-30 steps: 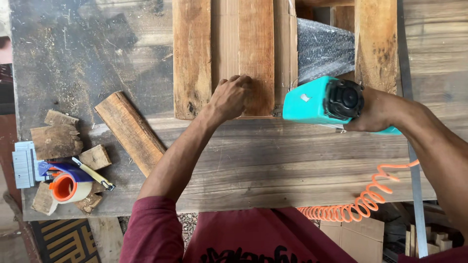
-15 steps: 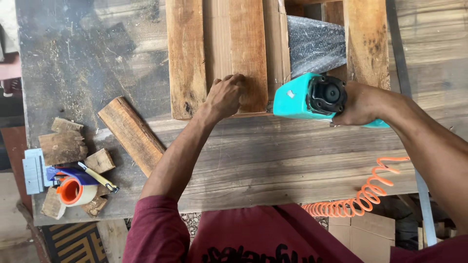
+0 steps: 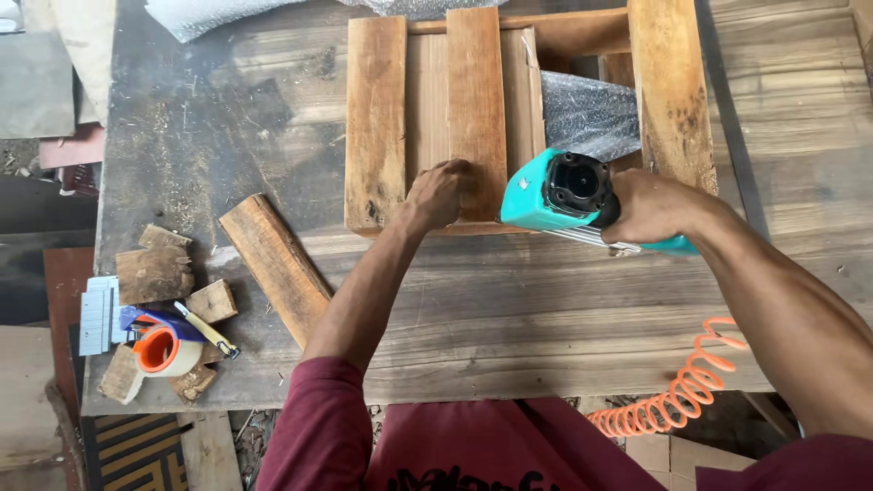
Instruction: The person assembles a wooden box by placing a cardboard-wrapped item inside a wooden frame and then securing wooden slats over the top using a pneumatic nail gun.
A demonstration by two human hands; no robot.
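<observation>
Left hand (image 3: 438,193) rests on the lower end of the centre slat (image 3: 476,109) of a wooden crate (image 3: 375,118), fingers curled and pressed down on it, closing on nothing; right hand (image 3: 647,207) has its grip wrapped tight round the handle of a teal nail gun (image 3: 555,191), nose set against the slat's lower right edge; crate lies on the worktop (image 3: 546,300), near its far edge; orange coiled hose (image 3: 677,391) hangs off the front edge; loose plank (image 3: 273,264), wood offcuts (image 3: 155,273) and tape dispenser (image 3: 165,347) lie to the left.
</observation>
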